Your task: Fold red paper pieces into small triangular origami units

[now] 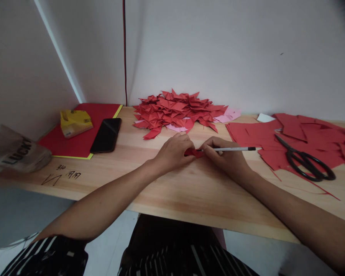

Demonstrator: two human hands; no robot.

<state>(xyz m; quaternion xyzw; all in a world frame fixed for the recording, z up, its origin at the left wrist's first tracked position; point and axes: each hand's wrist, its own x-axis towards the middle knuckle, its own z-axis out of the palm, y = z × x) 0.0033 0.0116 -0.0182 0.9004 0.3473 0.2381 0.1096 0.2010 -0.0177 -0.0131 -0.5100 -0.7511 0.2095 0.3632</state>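
White walls met in a corner behind a pale wooden table point(189, 199), and a dark red cable point(124, 50) ran down the wall to its back edge.

From the head camera, a pile of folded red paper shapes point(176, 111) lay at the back of the table, just right of where the cable came down. In front of the pile, nearer the person, the two hands met. The left hand point(174, 151) was curled, its fingers pinched on a small red paper piece point(193, 153) that lay on the wood directly in front of the pile. The right hand point(225, 155) was closed round a white pen point(232, 149), which lay level and pointed its dark end away to the right; its fingertips also touched the small red paper piece.

Pink paper point(231, 114) peeked out at the pile's right edge. Farther right of the pile, loose red sheets point(304, 138) were spread out, with black scissors point(307, 161) lying shut on top of them. Left of the pile lay a dark phone point(106, 135), partly on a red board point(83, 143) with a yellow edge, and a yellow packet point(74, 122) sat on that board. Farthest left of the pile, a crumpled plastic bag point(14, 151) rested at the table's end, with pencil marks point(61, 176) on the wood beside it.
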